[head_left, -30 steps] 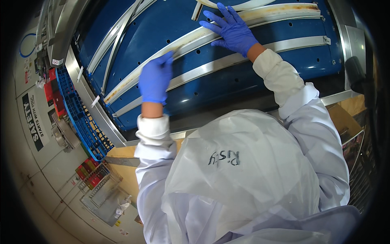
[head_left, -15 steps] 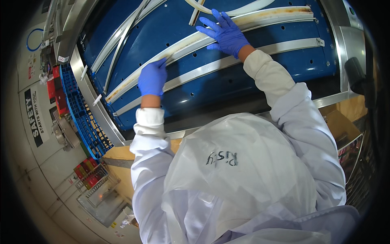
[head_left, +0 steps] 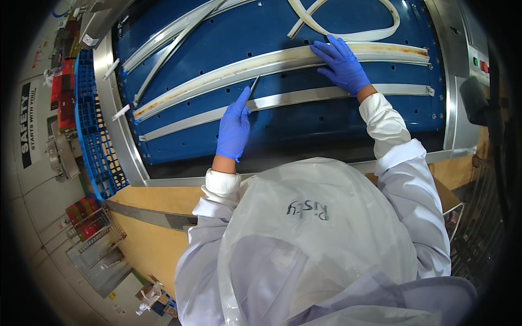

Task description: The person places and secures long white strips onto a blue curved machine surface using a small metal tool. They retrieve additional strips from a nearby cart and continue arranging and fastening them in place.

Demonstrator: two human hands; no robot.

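Note:
A long pale bar with brown scorch-like stains (head_left: 217,79) lies across a blue perforated surface (head_left: 304,127). My right hand (head_left: 345,66), in a blue glove, rests on the bar's right half with its fingers stretched out. My left hand (head_left: 235,129), gloved alike, is closed on a thin pointed metal tool (head_left: 254,86). Its index finger runs along the tool, and the tip points up toward the bar's near edge. The tool's handle is hidden in the palm. Nearer to me, a narrower metal strip (head_left: 288,99) passes just beyond my left hand.
At the back, a white flexible strip (head_left: 392,16) lies in a loop. More metal bars (head_left: 168,41) cross at the far left. A steel frame (head_left: 126,157) borders the blue surface, with green and red buttons (head_left: 480,64) at the right. A blue plastic grid (head_left: 95,130) stands left.
My left hand has come off the stained bar and moved nearer to me, with the metal tool now showing. My right hand stays on the bar. The whole view has shifted.

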